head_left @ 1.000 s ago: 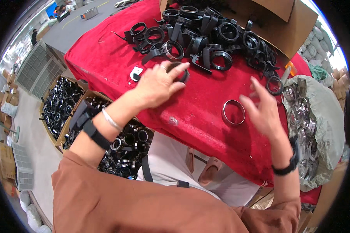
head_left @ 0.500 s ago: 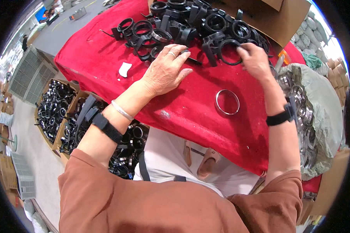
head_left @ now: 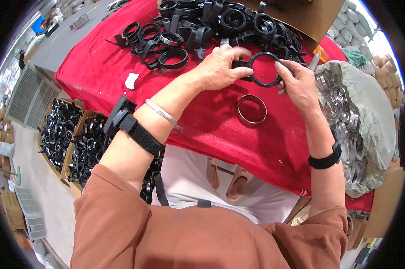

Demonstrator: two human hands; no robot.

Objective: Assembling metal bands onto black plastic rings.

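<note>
My right hand (head_left: 297, 84) pinches the right rim of a black ring with a side arm (head_left: 252, 77), held up above the red cloth. On its left, my left hand (head_left: 222, 67) has thumb and fingers around the dark side arm; its fingertips are slightly blurred. Nearer to me, a thin silver metal ring (head_left: 240, 117) lies on the cloth, touched by neither hand. Beyond my hands is a pile of similar black ring parts (head_left: 202, 27), and some of them have a silver band inside.
The red cloth (head_left: 202, 121) covers the table. A white scrap (head_left: 131, 81) lies at its left. On the right, a plastic bag (head_left: 377, 130) holds many silver rings. A cardboard box (head_left: 310, 18) stands behind the pile. Boxes of black parts (head_left: 61, 134) are on the floor at left.
My right hand has brought the black ring from the pile's edge toward me. My left hand has moved right to its side arm. The silver ring still lies on the cloth.
</note>
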